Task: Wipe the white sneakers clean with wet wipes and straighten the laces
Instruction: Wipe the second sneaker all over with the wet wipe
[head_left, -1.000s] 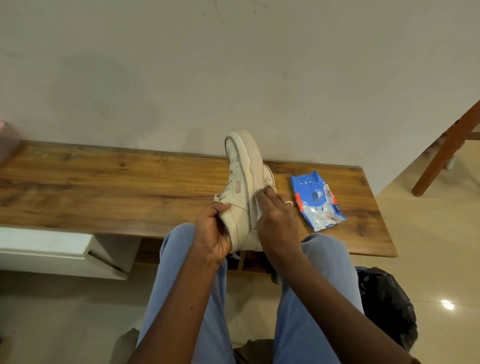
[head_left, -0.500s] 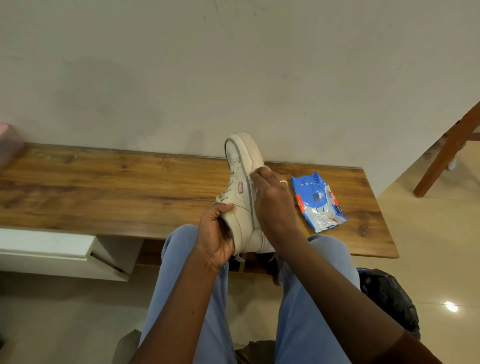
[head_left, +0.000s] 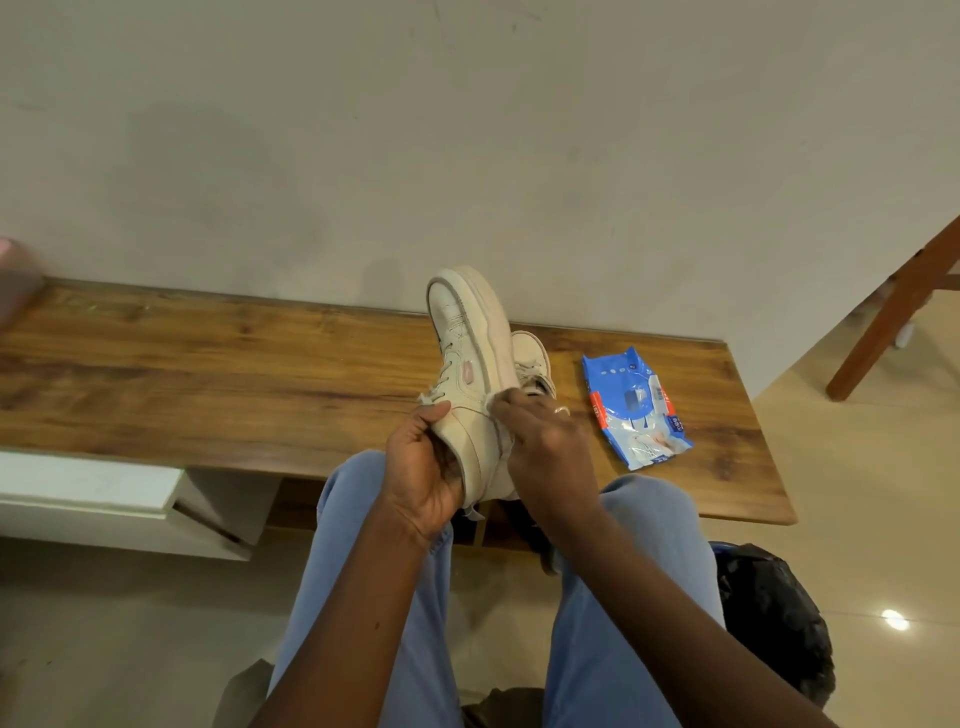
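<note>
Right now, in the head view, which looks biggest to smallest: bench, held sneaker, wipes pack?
1. bench
2. held sneaker, though it sits nearer the camera, which flatters its size
3. wipes pack

Soft, even indoor light fills the scene, moderately bright with a muted, slightly warm cast. A small round reflection of an overhead lamp glares off the glossy floor (head_left: 883, 519) at near right. The raised sneaker (head_left: 467, 353) throws a faint, diffuse shadow on the pale wall (head_left: 467, 156) behind it, and deeper shade sits under the wooden bench (head_left: 208, 395). Wide-angle distortion bends the bench's long edges slightly. A pink object (head_left: 13, 280) at far left is smeared and out of focus.
</note>
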